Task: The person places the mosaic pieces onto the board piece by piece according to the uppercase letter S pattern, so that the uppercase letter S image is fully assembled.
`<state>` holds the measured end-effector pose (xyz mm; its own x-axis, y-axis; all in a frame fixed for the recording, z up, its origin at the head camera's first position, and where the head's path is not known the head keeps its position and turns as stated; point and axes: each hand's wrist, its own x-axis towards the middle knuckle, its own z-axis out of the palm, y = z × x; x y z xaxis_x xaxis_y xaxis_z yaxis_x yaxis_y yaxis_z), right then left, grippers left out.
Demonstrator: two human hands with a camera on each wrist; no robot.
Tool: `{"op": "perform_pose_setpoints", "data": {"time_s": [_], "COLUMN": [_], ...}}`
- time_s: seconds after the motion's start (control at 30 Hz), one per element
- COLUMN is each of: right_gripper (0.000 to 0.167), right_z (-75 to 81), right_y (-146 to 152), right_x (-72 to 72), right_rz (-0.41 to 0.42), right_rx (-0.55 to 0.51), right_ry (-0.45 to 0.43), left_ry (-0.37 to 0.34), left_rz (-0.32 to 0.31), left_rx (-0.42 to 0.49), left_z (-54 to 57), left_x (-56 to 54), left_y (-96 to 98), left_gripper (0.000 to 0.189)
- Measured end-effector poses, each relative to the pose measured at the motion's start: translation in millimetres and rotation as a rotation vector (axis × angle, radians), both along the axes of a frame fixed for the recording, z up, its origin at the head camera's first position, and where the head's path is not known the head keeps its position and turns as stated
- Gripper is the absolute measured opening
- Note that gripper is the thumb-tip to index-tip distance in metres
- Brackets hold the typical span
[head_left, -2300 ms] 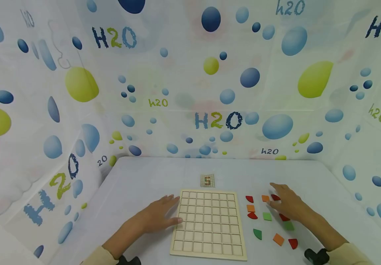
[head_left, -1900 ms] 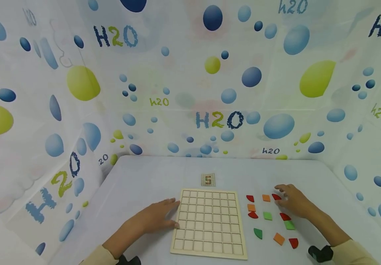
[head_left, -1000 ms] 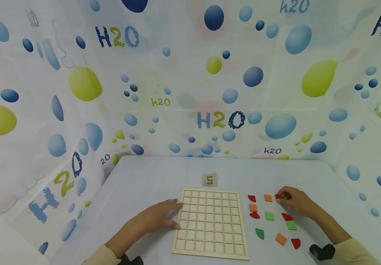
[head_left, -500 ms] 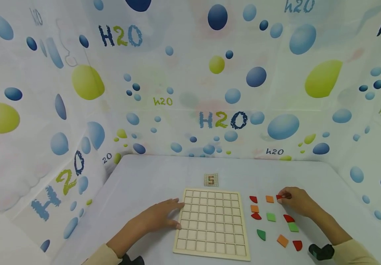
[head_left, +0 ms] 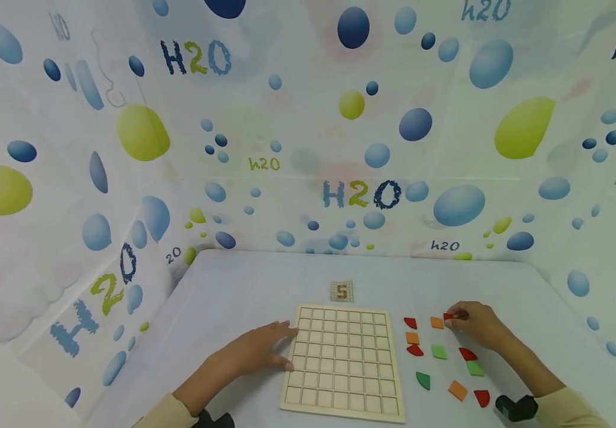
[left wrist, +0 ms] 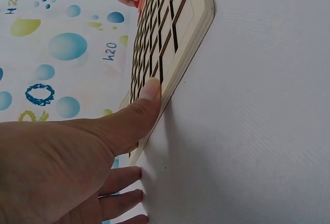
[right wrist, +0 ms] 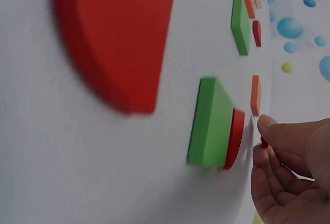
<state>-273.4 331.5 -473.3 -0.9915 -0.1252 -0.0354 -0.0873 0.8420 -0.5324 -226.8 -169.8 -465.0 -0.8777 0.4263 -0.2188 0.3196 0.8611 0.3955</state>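
Note:
My right hand (head_left: pixel 476 324) pinches a red quarter-circle tile (head_left: pixel 448 316) between thumb and fingertips, beside an orange square tile (head_left: pixel 437 322). In the right wrist view only a sliver of the held tile (right wrist: pixel 264 143) shows; the fingers cover the rest. My left hand (head_left: pixel 251 351) is at the left edge of a pale wooden grid board (head_left: pixel 342 359), its fingers extended. The left wrist view shows that thumb (left wrist: pixel 136 116) resting on the board's rim (left wrist: pixel 203 15), the other fingers reaching along its side. The board's cells hold no tiles.
Right of the board lie several loose tiles: red quarter-circles (head_left: pixel 481 397), orange squares (head_left: pixel 457 390), light green squares (head_left: pixel 439 352) and a dark green quarter-circle (head_left: pixel 423 380). A small grid card (head_left: pixel 342 291) with an S-like figure lies behind the board. A bubble-print curtain (head_left: pixel 297 119) surrounds the white table.
My right hand has closed its fingers on the red quarter-circle tile and shifted it slightly left, near the orange square. My left hand has stayed at the board's edge.

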Motion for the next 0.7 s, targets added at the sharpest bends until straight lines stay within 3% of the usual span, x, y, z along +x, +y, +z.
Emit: {"op": "perform_pose_setpoints", "data": {"time_s": [0.27, 0.5, 0.7], "right_gripper": [0.023, 0.018, 0.013], "right_z": [7.1, 11.9, 6.8], "right_y": [-23, -51, -76], "right_x": [1.8, 1.3, -2.6], "right_rz": [0.031, 0.037, 0.115], "right_rx": [-0.033, -0.066, -0.068], "right_ry": [0.061, 0.045, 0.066], "left_ry": [0.0, -0.004, -0.014], "left_rz": [0.012, 0.012, 0.02], "left_rx": [-0.001, -0.001, -0.002], "left_z": [0.6, 2.6, 3.8], "left_x": [1.3, 1.8, 1.5], "left_y": [0.6, 1.3, 2.7], "left_gripper": [0.081, 0.079, 0.078]}}
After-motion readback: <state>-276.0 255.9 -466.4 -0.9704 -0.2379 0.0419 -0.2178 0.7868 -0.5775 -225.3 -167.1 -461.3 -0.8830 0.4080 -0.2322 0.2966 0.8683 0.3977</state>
